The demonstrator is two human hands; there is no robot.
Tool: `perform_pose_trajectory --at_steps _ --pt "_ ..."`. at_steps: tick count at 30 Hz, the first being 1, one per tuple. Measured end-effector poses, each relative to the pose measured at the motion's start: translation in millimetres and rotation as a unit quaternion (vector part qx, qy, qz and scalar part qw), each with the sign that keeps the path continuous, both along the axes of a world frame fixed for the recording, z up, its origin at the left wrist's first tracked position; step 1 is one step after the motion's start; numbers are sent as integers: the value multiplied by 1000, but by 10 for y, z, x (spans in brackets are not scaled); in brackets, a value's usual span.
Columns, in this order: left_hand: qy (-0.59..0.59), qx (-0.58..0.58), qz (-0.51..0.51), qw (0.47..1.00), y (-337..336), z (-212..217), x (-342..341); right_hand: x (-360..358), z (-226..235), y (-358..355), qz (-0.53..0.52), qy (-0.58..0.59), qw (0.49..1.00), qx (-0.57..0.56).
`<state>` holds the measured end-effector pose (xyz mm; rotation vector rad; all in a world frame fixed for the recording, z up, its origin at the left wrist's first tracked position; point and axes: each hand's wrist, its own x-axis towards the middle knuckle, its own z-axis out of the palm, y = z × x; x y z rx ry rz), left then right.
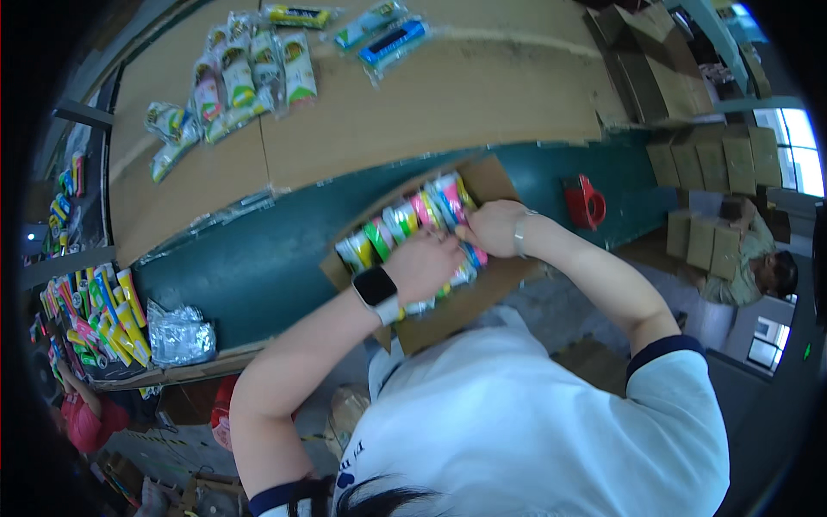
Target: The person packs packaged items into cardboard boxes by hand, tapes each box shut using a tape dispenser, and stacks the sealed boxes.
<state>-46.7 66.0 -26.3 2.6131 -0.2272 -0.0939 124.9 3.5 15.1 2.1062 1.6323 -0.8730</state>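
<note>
An open cardboard box (433,327) stands at the near edge of the green table, packed with rows of colourful packets (401,220) in clear wrap. My left hand (424,263), with a dark-faced watch on its wrist, reaches over the middle of the rows. Its fingers are bent down and closed on the wrapped packets. My right hand (500,229) comes in over the box's right end, fingers curled against the packets beside a pink one (476,255). The fingertips of both hands lie close together and are partly hidden.
A red tape dispenser (585,202) stands right of the box. Wrapped packets (245,77) lie on cardboard at the far left. A clear plastic bundle (181,334) and many bright tubes (103,314) are at left. Cartons (715,158) line the right; two other people work nearby.
</note>
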Motion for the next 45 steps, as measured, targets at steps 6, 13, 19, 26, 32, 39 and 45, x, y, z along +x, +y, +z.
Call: perform_pose_trajectory --at_steps 6,13,19,26,32,39,45 --pt "-59 -8 -3 998 -112 -23 472 770 352 1400 34 -80 967 237" --pt "-77 -12 13 997 -158 -362 566 1474 -1080 2636 180 -238 887 353" --pt "-46 -19 -12 999 -88 -327 488 1056 -562 1921 2 -29 987 161" --pt "-76 46 52 995 -76 -173 193 283 1213 -88 -169 184 958 139" --pt "-69 35 27 997 -25 -166 127 -331 164 -250 -155 -62 984 56" --pt "-72 8 25 997 1 -170 130 -297 -124 -124 -112 -106 976 153" --pt "-21 6 8 1000 14 -136 108 -323 -414 -205 -60 -168 971 156"
